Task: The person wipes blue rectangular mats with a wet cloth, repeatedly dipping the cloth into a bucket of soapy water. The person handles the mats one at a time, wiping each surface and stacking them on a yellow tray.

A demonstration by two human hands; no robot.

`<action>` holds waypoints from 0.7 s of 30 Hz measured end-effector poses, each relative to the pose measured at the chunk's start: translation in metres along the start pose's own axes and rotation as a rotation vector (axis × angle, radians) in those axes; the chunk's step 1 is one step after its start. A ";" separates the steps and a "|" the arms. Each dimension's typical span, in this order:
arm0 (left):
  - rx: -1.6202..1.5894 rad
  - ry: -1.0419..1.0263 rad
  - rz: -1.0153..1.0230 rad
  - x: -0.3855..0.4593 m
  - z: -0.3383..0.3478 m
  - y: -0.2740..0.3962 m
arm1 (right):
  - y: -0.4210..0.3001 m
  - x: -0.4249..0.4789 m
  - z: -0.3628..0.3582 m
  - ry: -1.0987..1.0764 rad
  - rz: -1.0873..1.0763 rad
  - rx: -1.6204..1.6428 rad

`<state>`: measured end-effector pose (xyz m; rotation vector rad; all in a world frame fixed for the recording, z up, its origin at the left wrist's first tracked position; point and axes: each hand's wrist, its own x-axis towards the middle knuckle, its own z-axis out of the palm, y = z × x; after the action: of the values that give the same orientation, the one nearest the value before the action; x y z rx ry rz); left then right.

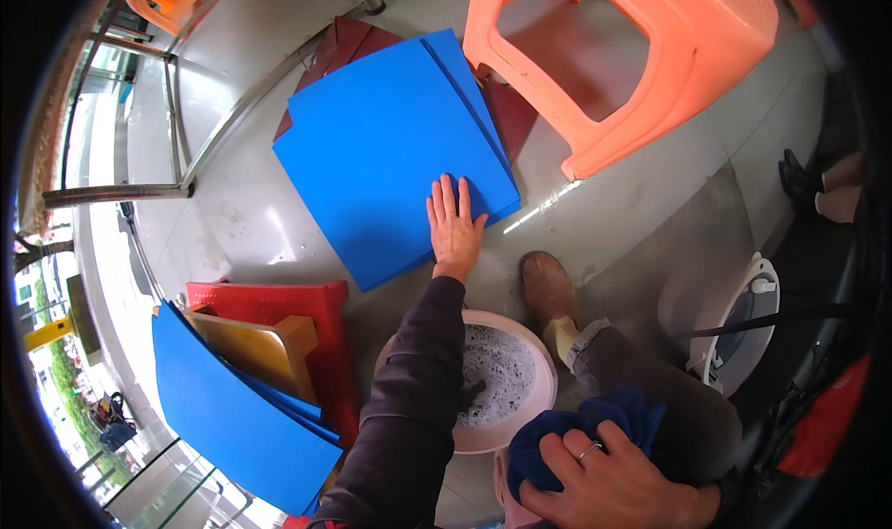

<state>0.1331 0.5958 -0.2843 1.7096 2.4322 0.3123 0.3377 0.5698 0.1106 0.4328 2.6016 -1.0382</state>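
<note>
My left hand (pixel 455 235) lies flat, palm down, near the front right corner of a stack of blue sheets (pixel 376 160). Its fingers point away from me and hold nothing. Dark red boards (pixel 341 41) show from under the stack on the floor. Close to my right knee, my right hand (pixel 592 477) grips a bunched blue cloth (pixel 543 445). Between my arms stands a pale pink basin (pixel 547 390) of foamy, greyish water (pixel 498 369). My left sleeve hides the basin's left side.
An orange plastic stool (pixel 669 111) stands at the upper right. Leaning at the left are more blue sheets (pixel 244 417), a gold panel (pixel 251 351) and a red panel (pixel 327 334). A whitish bucket (pixel 763 327) is at the right, near another person's feet (pixel 801 184). A metal frame (pixel 118 194) stands left.
</note>
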 end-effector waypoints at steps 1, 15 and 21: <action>0.002 0.013 0.020 0.001 0.001 -0.003 | 0.000 0.002 -0.001 -0.023 0.009 0.006; 0.140 -0.030 0.247 0.001 0.000 -0.017 | -0.007 0.013 0.003 -0.013 -0.105 -0.026; -0.081 0.125 0.110 0.006 -0.122 0.010 | -0.018 -0.002 0.009 -0.069 -0.111 0.012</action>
<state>0.1106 0.5947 -0.1639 1.8443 2.3766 0.5394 0.3335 0.5507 0.1165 0.2527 2.5841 -1.0846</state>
